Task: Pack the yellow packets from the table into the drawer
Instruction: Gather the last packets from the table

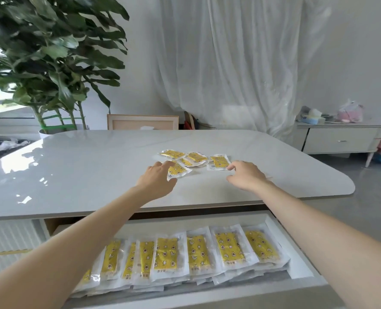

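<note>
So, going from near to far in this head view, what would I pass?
Open drawer holding yellow packets → table → left hand and right hand → loose packets → wooden frame → white curtain.

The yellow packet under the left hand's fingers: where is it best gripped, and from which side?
Probably pinch the yellow packet by the clear border at its near end, coming from the near left. It lies flat on the table, so a thumb must slide under that thin edge; its far end is crowded by other packets.
</note>
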